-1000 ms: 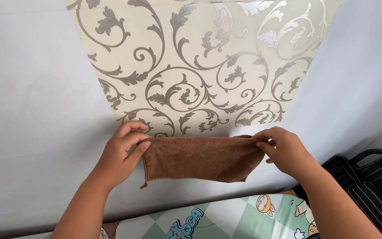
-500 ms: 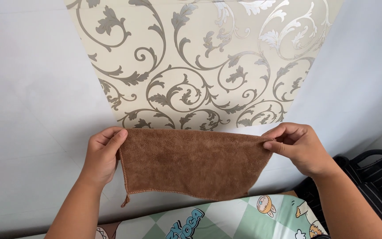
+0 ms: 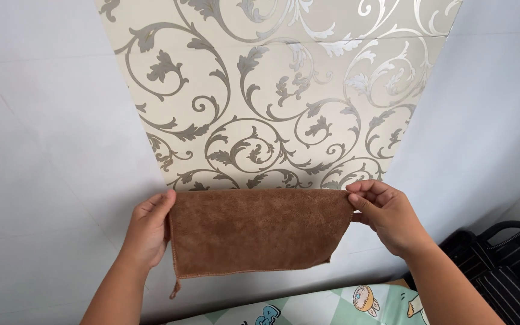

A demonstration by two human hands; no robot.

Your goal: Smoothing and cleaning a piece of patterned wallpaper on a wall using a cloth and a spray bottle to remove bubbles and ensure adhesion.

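A brown microfibre cloth (image 3: 254,232) hangs spread flat in front of the wall, held up by its two top corners. My left hand (image 3: 148,229) pinches the top left corner, with the palm behind the cloth's left edge. My right hand (image 3: 386,213) pinches the top right corner between thumb and fingers. A small loop or tag (image 3: 176,290) dangles from the cloth's lower left corner. The lower right corner is cut off at a slant.
Behind the cloth is a cream wall panel with silver leafy scrolls (image 3: 272,102), flanked by plain white wall (image 3: 49,150). Below lies a green-and-white checked sheet with cartoon figures (image 3: 344,304). A black striped bag with a handle (image 3: 507,265) sits at the lower right.
The cloth was a narrow folded strip a second ago; my hands moved apart and it opened out into a full hanging sheet, held level along the top.
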